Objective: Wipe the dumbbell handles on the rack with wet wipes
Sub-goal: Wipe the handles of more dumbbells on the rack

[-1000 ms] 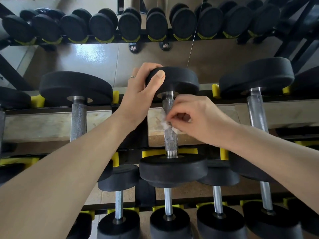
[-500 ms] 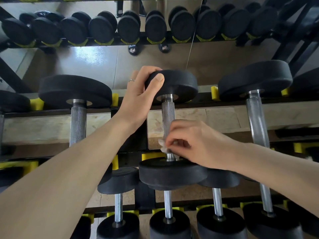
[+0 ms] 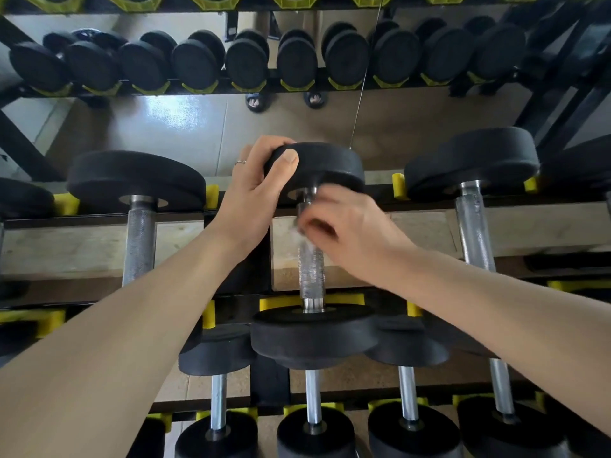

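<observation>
Both hands are working one dumbbell [image 3: 314,259]: the left hand [image 3: 254,200] is gripping its far head, the right hand [image 3: 347,233] is pinching a wet wipe [image 3: 302,238] around the handle's upper end.

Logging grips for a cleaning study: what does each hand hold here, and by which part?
The left hand grips the centre dumbbell by the rim of its far weight head. The right hand has its grip on a blurred white wet wipe against the upper handle.

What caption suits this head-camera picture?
Left hand steadies a racked dumbbell; right hand rubs its handle.
</observation>
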The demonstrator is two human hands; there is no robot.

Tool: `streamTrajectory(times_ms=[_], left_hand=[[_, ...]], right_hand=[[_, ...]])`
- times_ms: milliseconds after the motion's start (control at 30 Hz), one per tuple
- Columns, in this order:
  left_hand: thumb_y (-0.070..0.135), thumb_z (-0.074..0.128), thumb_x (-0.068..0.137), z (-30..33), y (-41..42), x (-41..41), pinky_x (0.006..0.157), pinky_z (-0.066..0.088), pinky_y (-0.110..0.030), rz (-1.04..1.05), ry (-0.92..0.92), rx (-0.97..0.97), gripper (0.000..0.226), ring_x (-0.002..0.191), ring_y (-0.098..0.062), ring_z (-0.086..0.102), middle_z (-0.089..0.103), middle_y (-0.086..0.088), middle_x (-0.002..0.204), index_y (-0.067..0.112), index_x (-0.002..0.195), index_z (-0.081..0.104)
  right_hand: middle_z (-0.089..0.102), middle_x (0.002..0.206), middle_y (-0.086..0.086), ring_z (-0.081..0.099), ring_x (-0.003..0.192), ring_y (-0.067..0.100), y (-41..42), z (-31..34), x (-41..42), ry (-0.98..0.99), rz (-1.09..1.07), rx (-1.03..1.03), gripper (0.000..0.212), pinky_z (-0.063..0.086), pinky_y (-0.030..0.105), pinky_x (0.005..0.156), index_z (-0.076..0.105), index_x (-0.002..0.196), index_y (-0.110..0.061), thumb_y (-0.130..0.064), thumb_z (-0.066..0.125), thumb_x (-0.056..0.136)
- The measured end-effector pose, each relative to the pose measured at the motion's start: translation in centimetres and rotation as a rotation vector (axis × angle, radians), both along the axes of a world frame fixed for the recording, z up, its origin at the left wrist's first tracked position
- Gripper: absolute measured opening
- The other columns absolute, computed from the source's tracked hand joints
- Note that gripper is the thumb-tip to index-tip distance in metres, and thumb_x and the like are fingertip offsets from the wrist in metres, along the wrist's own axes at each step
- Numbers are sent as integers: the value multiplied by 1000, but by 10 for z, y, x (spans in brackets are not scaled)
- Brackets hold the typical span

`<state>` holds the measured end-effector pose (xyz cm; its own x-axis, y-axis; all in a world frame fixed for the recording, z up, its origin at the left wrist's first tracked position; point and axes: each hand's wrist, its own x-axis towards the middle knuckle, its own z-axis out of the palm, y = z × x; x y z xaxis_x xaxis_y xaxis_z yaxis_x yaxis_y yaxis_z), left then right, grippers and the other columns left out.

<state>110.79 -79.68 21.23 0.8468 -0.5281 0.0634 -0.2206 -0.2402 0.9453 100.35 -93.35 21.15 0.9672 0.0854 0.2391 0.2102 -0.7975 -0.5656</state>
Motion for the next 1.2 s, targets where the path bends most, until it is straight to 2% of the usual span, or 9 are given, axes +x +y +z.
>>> streamTrajectory(times_ms=[133, 300, 500, 600, 700, 800, 967, 1100, 1200], left_hand=[[53, 43, 96, 2, 0, -2, 105, 42, -37, 6, 6, 29, 13, 121, -17, 47, 52, 7, 118, 58, 99, 54], [43, 41, 104, 11, 1, -8, 102, 40, -31, 26, 26, 84, 13, 120, -13, 49, 54, 5, 123, 50, 104, 53], [41, 39, 106, 16, 1, -11, 94, 44, -33, 54, -35, 177, 16, 114, -18, 51, 56, 1, 120, 38, 114, 53], [40, 36, 104, 21, -2, -12, 104, 42, -51, 77, -214, 335, 31, 117, -25, 49, 55, -3, 124, 24, 123, 55], [23, 42, 104, 40, -19, -24, 112, 34, -45, 125, -444, 342, 33, 129, -24, 43, 52, -6, 136, 14, 134, 52], [25, 46, 102, 62, -59, -41, 117, 31, -39, -40, -605, 250, 47, 138, -16, 41, 50, 0, 147, 18, 148, 43], [37, 45, 104, 57, -144, -51, 122, 28, -45, -334, -533, 277, 61, 149, -18, 30, 34, 1, 161, 26, 160, 23], [36, 37, 107, 33, -184, -53, 119, 29, -35, -346, -456, 325, 48, 144, -16, 37, 44, -1, 154, 24, 153, 40], [34, 32, 108, 15, -199, -54, 107, 40, -35, -308, -390, 296, 38, 126, -19, 51, 60, -4, 131, 24, 136, 56]], right_hand=[[64, 102, 2, 64, 84, 13, 8, -10, -11, -33, -78, 31, 10, 55, 27, 76, 74, 97, -7, -10, 65, 94], [63, 97, -4, 61, 83, 7, 4, -5, -38, 157, 148, 49, 9, 55, 27, 78, 75, 98, -10, -13, 69, 92], [60, 86, -12, 57, 79, 2, -44, 22, -42, 25, -261, 137, 9, 45, 9, 74, 75, 94, -18, -11, 71, 89], [60, 87, -9, 58, 78, 6, -83, 31, -65, 81, -321, 22, 11, 46, 13, 72, 75, 95, -19, -10, 71, 89], [60, 91, -9, 59, 79, 6, -114, 37, -90, 62, -364, -75, 13, 49, 17, 73, 76, 97, -18, -8, 70, 89], [60, 98, -4, 58, 80, 11, -137, 36, -103, 7, -406, -170, 14, 53, 28, 76, 76, 102, -13, -8, 67, 91], [58, 105, 2, 61, 83, 19, -159, 20, -111, 4, -330, -288, 22, 57, 41, 77, 74, 113, -9, -9, 62, 95], [60, 106, 5, 63, 83, 21, -168, 7, -104, -47, -292, -237, 21, 57, 36, 78, 74, 112, -9, -11, 60, 96], [59, 103, 4, 60, 78, 19, -173, 2, -99, -100, -266, -181, 18, 53, 29, 69, 74, 107, -10, -12, 60, 95]])
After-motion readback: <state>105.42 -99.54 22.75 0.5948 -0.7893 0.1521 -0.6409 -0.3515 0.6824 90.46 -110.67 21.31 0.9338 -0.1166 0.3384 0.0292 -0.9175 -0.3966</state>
